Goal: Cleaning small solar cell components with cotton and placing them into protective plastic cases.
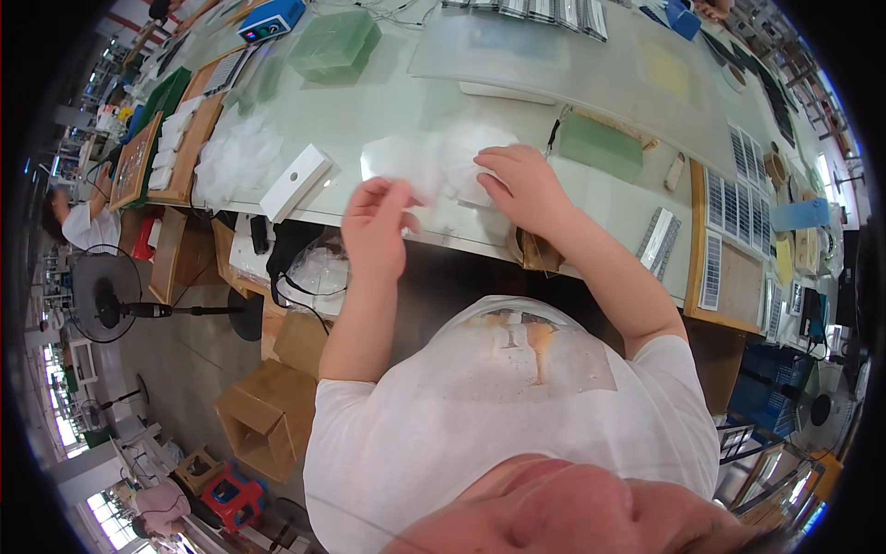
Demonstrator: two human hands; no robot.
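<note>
My left hand (pixel 377 222) is raised over the front edge of the table, its fingers curled and partly smeared by motion. Whatever its fingertips hold, if anything, is too blurred to make out. To its right, my right hand (pixel 526 187) reaches over a thin, whitish translucent sheet (pixel 452 159), thumb and fingers apart, touching or just above it. Beside my left hand lies a small white box (pixel 295 183) with a dark round spot. Further left is a loose heap of thin white plastic bags or film (pixel 242 162).
A green translucent block (pixel 600 146) lies right of my hands, below a large clear sheet (pixel 591 65). A green translucent box (pixel 335 46) and a blue device (pixel 271 18) stand behind. Wooden trays (pixel 738 270) flank the right side. A standing fan (pixel 109 300) and cardboard box (pixel 268 415) are left.
</note>
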